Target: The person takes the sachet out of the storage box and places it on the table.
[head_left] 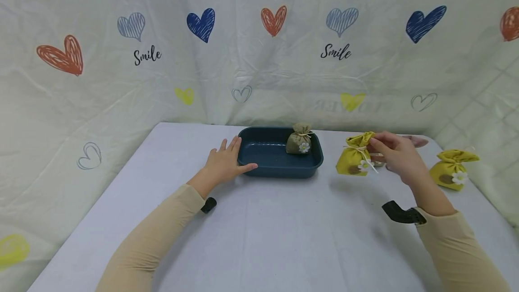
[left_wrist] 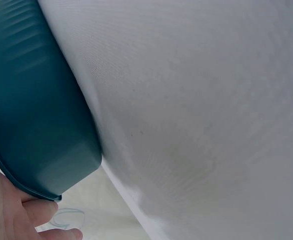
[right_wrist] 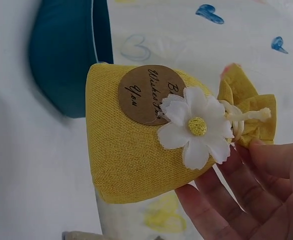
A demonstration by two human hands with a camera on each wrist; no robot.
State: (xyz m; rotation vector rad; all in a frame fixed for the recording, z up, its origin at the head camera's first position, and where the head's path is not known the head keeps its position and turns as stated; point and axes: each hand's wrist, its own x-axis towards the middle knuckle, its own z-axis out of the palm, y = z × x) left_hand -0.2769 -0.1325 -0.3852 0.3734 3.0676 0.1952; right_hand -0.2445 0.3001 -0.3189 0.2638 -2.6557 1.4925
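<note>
My right hand pinches a yellow drawstring pouch by its gathered neck, holding it above the table to the right of a dark teal basin. A white cloth flower and a round brown tag with script decorate the pouch. At the basin's left end rests my left hand, fingers extended along the rim and thumb toward the front. Inside the basin, at its right end, an olive-brown pouch with a white flower stands upright.
Another yellow pouch stands on the white table at the far right, beside my right wrist. A pinkish item shows partly behind the right hand. A pale curtain printed with hearts hangs behind the table.
</note>
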